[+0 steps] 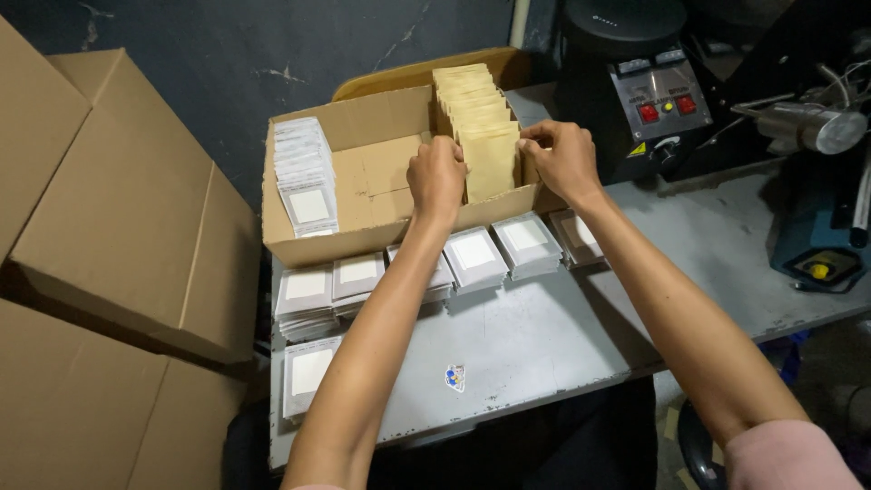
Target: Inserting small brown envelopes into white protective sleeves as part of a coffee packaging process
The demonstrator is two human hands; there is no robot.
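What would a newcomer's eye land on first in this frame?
Both hands, left hand and right hand, grip a row of tan paper envelopes standing in the open cardboard box at centre. Below it, stacks of clear pouches line the grey table, and a black machine stands upper right.

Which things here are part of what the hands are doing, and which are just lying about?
In use: left hand, right hand, row of tan packets, open cardboard box.
Lying about: stacks of clear sleeves on table, sticker, black machine, big cartons.
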